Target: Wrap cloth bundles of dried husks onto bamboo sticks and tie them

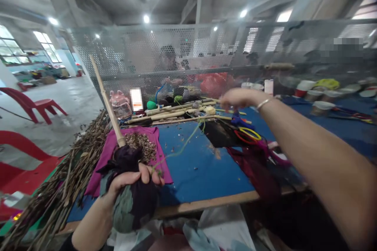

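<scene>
My left hand [138, 176] is closed round a dark cloth bundle [141, 200], gathered about the lower end of a bamboo stick [107, 104] that leans up and to the left. A thin green yarn [188, 140] runs from the fingers of this hand across the blue tabletop towards the back. My right hand [237, 98], with a bracelet at the wrist, is stretched out over the far part of the table and smeared by motion. It is above bamboo sticks [173, 114] and near a small pale yellow ball [209, 110]. Whether its fingers hold anything is unclear.
Dried chips lie on a magenta cloth [165, 160], with dry stalks [67, 172] beside it. Scissors [278, 157] and a dark red cloth [253, 168] are at right. A perforated metal screen [138, 55] stands behind; red chairs [32, 160] are at left.
</scene>
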A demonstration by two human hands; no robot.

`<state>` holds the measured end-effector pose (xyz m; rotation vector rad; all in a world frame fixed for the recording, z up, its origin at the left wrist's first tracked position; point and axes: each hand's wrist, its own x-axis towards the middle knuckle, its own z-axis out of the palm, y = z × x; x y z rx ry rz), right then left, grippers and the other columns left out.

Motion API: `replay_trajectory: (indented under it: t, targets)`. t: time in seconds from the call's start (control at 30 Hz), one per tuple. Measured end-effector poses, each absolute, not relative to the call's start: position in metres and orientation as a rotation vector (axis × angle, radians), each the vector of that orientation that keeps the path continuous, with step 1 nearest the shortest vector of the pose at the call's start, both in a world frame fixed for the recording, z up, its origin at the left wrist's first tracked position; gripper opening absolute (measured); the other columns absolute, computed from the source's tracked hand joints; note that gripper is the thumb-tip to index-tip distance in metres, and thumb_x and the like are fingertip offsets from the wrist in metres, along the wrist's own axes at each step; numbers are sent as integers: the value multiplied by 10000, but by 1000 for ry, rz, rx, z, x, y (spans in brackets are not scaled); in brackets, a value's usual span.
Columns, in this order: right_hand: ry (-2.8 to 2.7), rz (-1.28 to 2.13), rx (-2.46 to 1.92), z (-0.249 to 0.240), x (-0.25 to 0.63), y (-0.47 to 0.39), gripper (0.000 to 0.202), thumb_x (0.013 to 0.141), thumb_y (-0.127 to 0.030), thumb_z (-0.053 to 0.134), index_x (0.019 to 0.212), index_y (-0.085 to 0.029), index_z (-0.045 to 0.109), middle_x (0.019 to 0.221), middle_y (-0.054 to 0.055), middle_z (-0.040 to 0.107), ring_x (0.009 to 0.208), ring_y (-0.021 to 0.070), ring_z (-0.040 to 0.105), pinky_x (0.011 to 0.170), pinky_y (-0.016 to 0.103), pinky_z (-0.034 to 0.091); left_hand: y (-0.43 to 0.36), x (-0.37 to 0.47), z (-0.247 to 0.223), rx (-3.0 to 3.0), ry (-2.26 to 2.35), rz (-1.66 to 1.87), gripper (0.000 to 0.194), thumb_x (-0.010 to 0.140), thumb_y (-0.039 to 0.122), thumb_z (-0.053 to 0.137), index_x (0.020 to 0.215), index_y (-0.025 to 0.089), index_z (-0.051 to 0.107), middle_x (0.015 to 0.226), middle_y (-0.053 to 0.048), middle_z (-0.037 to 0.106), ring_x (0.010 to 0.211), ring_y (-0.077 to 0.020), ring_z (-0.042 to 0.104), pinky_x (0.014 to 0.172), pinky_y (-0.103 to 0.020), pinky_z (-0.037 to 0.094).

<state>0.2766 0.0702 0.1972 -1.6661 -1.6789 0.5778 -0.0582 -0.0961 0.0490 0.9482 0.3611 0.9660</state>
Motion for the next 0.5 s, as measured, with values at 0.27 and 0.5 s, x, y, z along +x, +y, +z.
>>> replay_trajectory:
  t: [0.27, 0.5]
  targets:
    - [-2657, 1169, -787, 114, 189, -37, 886, 589, -395, 771, 1372, -172, 422, 1112, 84, 620, 943, 193, 580, 795, 272, 450, -69, -30, 48, 1067, 235, 779, 215, 739, 417, 685, 739, 216, 761, 813, -69, 740, 868, -259, 684, 853, -395, 480]
    - [-1802, 1734, -840, 106, 215, -7, 356, 795, -505, 590, 714, -167, 513, 465, -111, 314, 390, 38, 217, 371, 165, 184, -62, -42, 41, 1014, 339, 838, 209, 750, 378, 664, 743, 191, 756, 839, -76, 741, 833, -217, 686, 812, -329, 502]
